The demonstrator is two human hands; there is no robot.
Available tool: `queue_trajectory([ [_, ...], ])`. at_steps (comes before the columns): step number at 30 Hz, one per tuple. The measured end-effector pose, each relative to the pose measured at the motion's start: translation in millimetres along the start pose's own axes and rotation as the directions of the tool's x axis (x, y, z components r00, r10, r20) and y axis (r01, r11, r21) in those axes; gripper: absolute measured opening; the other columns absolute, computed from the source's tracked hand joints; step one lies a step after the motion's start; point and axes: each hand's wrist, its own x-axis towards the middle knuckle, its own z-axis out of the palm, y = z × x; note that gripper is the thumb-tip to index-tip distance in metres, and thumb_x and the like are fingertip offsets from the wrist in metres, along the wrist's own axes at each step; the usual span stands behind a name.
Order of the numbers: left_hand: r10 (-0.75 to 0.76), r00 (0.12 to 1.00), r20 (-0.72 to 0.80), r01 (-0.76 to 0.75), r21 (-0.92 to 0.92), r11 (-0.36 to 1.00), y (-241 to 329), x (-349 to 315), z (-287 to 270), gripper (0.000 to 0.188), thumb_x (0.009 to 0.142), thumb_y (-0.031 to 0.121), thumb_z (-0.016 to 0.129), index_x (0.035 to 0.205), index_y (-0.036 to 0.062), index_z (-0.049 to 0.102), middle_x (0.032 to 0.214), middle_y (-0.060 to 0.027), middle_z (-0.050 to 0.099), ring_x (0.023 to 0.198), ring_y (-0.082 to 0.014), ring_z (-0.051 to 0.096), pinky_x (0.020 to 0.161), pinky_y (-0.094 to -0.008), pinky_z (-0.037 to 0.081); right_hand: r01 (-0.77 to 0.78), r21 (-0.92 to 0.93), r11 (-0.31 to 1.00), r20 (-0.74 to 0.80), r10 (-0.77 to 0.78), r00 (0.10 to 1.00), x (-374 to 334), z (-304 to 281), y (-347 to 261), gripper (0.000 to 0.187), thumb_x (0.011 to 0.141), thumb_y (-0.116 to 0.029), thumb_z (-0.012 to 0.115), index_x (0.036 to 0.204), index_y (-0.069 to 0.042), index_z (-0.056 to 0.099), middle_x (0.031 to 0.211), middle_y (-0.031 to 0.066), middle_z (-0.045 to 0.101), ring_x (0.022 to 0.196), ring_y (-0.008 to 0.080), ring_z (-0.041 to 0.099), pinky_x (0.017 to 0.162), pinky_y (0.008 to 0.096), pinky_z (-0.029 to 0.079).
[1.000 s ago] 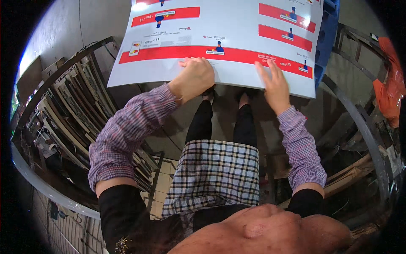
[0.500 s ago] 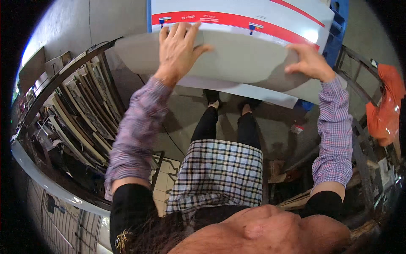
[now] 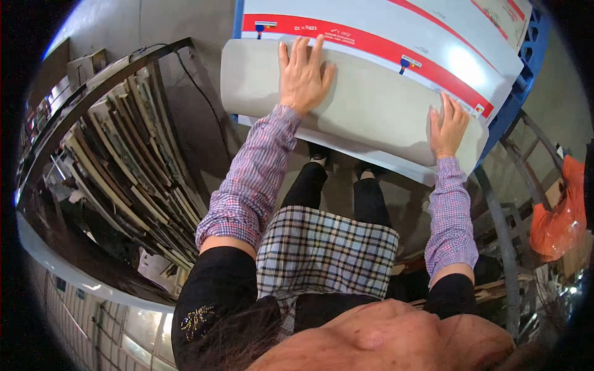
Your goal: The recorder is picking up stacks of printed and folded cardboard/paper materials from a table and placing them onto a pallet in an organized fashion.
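Note:
A large printed sheet of card or board (image 3: 427,49), white with red bands, lies in front of me. Along its near side lies a strip of plain grey board (image 3: 371,99), apparently a sheet's bent-over back face with a rounded left end. My left hand (image 3: 303,74) rests flat on the left part of this strip, fingers spread and tips near the red band. On its right part lies my right hand (image 3: 450,127), fingers stretched toward the printed face and thumb apart. Neither hand grips anything. A white edge (image 3: 365,148) shows below the grey strip.
A blue pallet (image 3: 529,52) shows under the sheets at the right. To the left, a metal-framed rack (image 3: 117,68) holds many upright boards (image 3: 127,161). At the right are a metal frame (image 3: 498,216) and an orange plastic-looking item (image 3: 560,216). My feet stand before the pallet.
Both hands have come down flat onto the grey board, which now lies closer against the printed sheet. The whole view has shifted, with the sheets now further right and more tilted.

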Motion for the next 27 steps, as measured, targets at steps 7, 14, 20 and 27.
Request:
queue_trajectory([
  [7,-0.464,0.842,-0.275,0.509,0.123,0.852,-116,-38,-28,0.076,0.086,0.053,0.044,0.143,0.0076,0.024,0.134,-0.0232,0.033,0.129,-0.0341,0.027,0.106,-0.0593,0.014,0.018,-0.058,0.998,-0.077,-0.023,0.997,6,-2,-21,0.05,0.087,-0.039,0.049,0.13,-0.014,0.046,0.118,0.0105,0.045,0.116,0.028,0.038,0.106,0.0492,0.02],
  [14,-0.658,0.753,-0.011,0.655,-0.087,0.751,-144,-10,-4,0.084,0.088,0.061,0.039,0.143,0.0008,0.02,0.129,-0.0206,0.042,0.121,-0.0299,0.039,0.103,-0.0404,0.028,0.098,-0.159,0.982,0.126,-0.078,0.989,23,-32,-34,0.064,0.082,-0.053,0.054,0.132,-0.014,0.044,0.116,0.0131,0.044,0.113,0.0289,0.038,0.102,0.0511,0.021],
  [20,-0.389,0.647,0.656,0.655,-0.739,-0.156,-194,-60,-116,0.075,0.09,0.062,0.032,0.145,0.0125,0.02,0.143,-0.0137,0.033,0.129,-0.0249,0.034,0.105,-0.0433,0.028,0.134,0.167,0.977,0.771,-0.214,0.6,-11,-146,-74,0.064,0.065,-0.012,0.07,0.125,-0.009,0.049,0.105,0.0167,0.06,0.095,0.0338,0.058,0.077,0.0398,0.049],
  [27,-0.459,0.324,0.827,0.91,-0.14,0.389,-194,-163,-47,0.035,0.087,0.019,0.062,0.113,-0.0038,0.058,0.096,-0.0107,0.064,0.074,-0.0148,0.059,0.067,-0.0277,0.049,0.481,0.036,0.876,0.787,-0.322,0.526,-147,-80,-107,0.07,0.069,-0.009,0.063,0.134,0.002,0.038,0.125,0.032,0.043,0.116,0.0452,0.045,0.095,0.0418,0.042],
])
